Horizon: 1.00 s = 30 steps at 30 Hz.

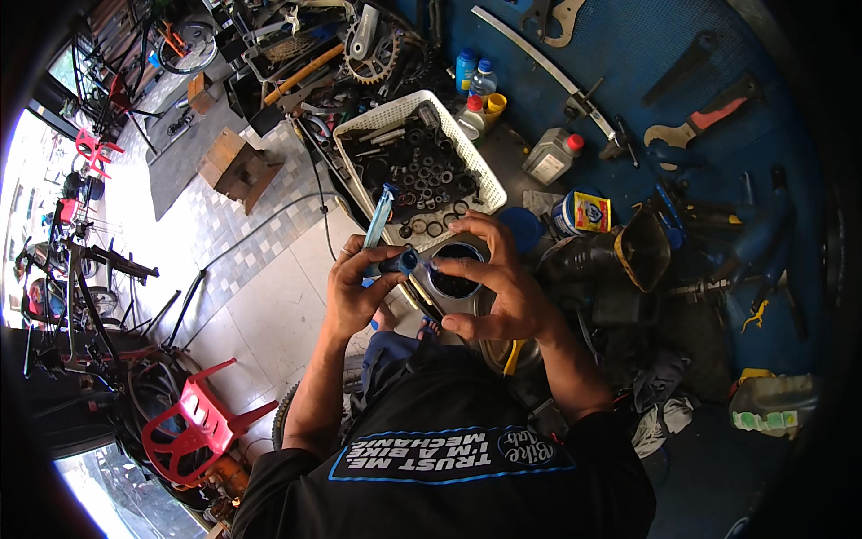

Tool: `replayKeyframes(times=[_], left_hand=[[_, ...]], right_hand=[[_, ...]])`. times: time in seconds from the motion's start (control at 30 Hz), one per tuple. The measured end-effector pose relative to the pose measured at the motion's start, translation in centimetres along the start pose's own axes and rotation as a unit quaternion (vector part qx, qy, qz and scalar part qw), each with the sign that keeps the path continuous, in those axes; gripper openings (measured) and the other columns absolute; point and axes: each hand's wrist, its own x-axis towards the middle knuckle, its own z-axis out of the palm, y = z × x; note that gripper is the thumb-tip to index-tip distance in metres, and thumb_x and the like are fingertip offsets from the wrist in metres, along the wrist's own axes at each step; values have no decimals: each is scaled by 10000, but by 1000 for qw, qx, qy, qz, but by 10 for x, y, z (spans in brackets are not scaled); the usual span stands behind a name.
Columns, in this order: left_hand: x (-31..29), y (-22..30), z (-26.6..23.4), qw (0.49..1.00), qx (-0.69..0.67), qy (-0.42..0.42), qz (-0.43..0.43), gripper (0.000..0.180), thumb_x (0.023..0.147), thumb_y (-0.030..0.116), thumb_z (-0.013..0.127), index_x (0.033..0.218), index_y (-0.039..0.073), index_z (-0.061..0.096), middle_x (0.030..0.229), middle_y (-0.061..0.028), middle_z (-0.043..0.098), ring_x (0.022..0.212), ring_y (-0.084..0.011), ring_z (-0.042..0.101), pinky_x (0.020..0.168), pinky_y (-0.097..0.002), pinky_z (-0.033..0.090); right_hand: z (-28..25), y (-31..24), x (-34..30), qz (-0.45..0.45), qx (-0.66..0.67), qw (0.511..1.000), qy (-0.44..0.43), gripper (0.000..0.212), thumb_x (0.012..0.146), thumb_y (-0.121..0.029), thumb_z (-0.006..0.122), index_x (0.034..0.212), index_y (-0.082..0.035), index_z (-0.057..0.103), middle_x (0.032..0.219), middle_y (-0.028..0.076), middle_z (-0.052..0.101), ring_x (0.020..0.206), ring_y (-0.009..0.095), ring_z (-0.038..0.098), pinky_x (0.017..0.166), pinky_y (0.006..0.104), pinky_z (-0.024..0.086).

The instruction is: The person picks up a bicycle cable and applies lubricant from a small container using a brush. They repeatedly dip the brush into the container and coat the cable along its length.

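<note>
Between the fingers and thumb of my left hand [352, 292] is a small dark tube-like part [406, 261], its round hollow end facing up. The same hand also grips a slim blue stick-shaped tool [381, 217] that points away from me; its exact kind is unclear. My right hand [507, 287] is beside the part with fingers spread and nothing visible in them. Under the right fingers stands a round tub [456, 286] with dark contents, partly covered by the hand. A pale, narrow strip [418, 295] shows below the part, between both hands.
Beyond my hands sits a white perforated basket [494, 190] of small metal rings and parts. Bottles [551, 157] and a blue-yellow tub [575, 214] stand to its right. Tools hang on a blue panel [646, 81]. A red plastic chair [202, 422] and bicycles are left.
</note>
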Motion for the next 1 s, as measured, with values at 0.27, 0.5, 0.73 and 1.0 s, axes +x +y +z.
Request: replayKeyframes(times=[0.27,0.5,0.73,1.0], left_hand=[[-2,2,3,998,-48,-40,-31,385,880,141,898,1212,-1,766,1103,-79,672,1023,-201,655,918,-329,521],[-3,0,3,989,-145,-30,-4,336,923,92,860,1219,-24,753,1121,-73,662,1037,-173,633,916,-315,516],[-2,-2,-2,992,-125,-24,-4,329,905,50,866,1206,-28,758,1120,-76,662,1035,-179,631,930,-315,518],[1,4,-6,995,-98,-15,25,354,879,34,878,1211,-22,767,1140,-88,669,1051,-194,644,934,-323,531]], right_hand=[[31,13,-5,-16,90,995,35,799,762,-503,915,1457,-179,693,1607,235,392,1535,455,345,1267,585,264],[26,-6,1,6,-101,995,-4,758,771,-624,872,1421,-262,730,1603,183,411,1535,470,311,1273,614,270],[12,-11,4,-6,-118,993,-12,644,749,-596,886,1294,-261,811,1554,171,457,1523,456,329,1275,607,280],[6,2,-5,38,32,998,31,744,740,-541,914,1342,-130,765,1530,220,437,1504,432,369,1263,569,291]])
